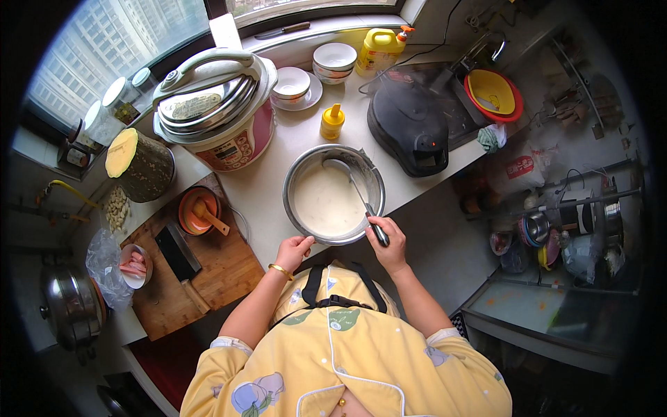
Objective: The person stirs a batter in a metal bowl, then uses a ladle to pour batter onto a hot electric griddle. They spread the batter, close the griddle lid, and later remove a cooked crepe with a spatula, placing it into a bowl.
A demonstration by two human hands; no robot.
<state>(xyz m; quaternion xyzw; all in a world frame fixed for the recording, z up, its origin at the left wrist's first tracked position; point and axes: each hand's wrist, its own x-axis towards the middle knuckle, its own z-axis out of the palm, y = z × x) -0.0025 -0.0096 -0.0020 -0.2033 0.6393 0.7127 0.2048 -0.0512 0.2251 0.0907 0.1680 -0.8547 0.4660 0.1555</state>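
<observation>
Before me at the counter's front edge stands a round metal pot (289,213) holding pale, creamy batter (324,200). My right hand (387,242) grips the black handle of a metal ladle (356,187), whose bowl is partly sunk in the batter near the far side. My left hand (295,253) pinches the near left rim of the pot between thumb and fingers. A closed black electric griddle (406,122) sits to the right, with a small orange light showing. Behind the pot is a small yellow bottle (332,123).
Left of the pot, a cutting board (229,271) carries a cleaver (178,251) and an orange bowl (183,208) with a brush-like utensil. An electric pressure cooker (224,130) stands behind. Stacked bowls (334,57) and a yellow detergent jug (379,52) line the back, beside the sink (458,104).
</observation>
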